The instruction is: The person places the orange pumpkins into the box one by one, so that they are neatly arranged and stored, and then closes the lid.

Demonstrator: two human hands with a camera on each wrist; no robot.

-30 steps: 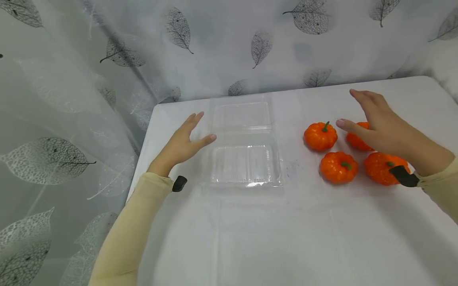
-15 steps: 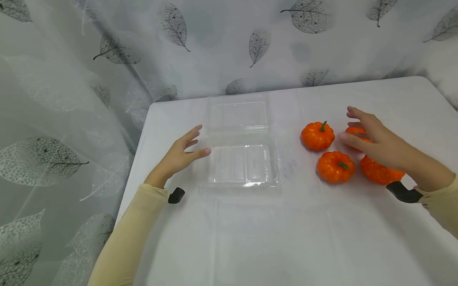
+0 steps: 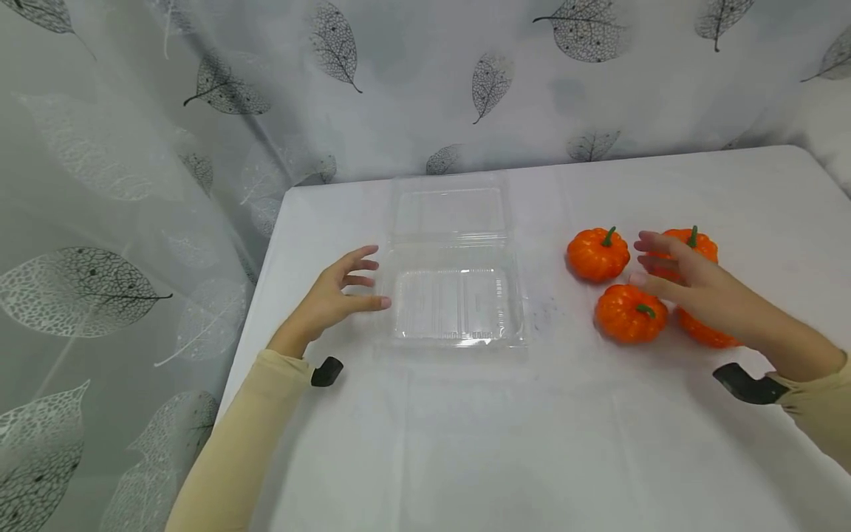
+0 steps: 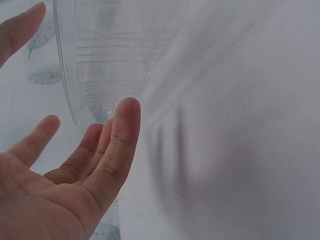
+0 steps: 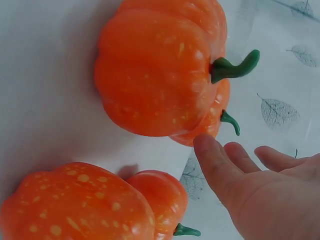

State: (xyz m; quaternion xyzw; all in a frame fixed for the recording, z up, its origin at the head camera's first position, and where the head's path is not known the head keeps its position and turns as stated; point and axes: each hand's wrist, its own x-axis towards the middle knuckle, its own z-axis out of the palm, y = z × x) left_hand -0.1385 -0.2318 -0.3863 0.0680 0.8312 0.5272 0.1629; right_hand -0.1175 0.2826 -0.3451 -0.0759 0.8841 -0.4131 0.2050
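A clear plastic clamshell container (image 3: 448, 303) lies unfolded on the table, its lid laid toward the back. Just left of it hovers my left hand (image 3: 326, 299), fingers loosely bent with nothing in them. Several small orange pumpkins with green stems are grouped at the right. My right hand (image 3: 705, 288) hangs over this group, fingers apart, thumb near the front-left pumpkin (image 3: 630, 314). It partly hides the back-right pumpkin (image 3: 698, 240) and the front-right, speckled pumpkin (image 5: 80, 205). In the right wrist view its fingertips overlap a pumpkin's lower edge, and nothing is gripped.
The back-left pumpkin (image 3: 597, 256) stands nearest the container's right side. A white cloth covers the table (image 3: 505, 443). Behind and left hangs a pale curtain (image 3: 412, 81) with a leaf print. A black wrist camera (image 3: 747, 383) juts out below the right hand.
My right hand has come down and nearer over the pumpkins, uncovering the back-right one's stem. My left hand has lowered slightly beside the container, its fingers bending more. The pumpkins and container stay put.
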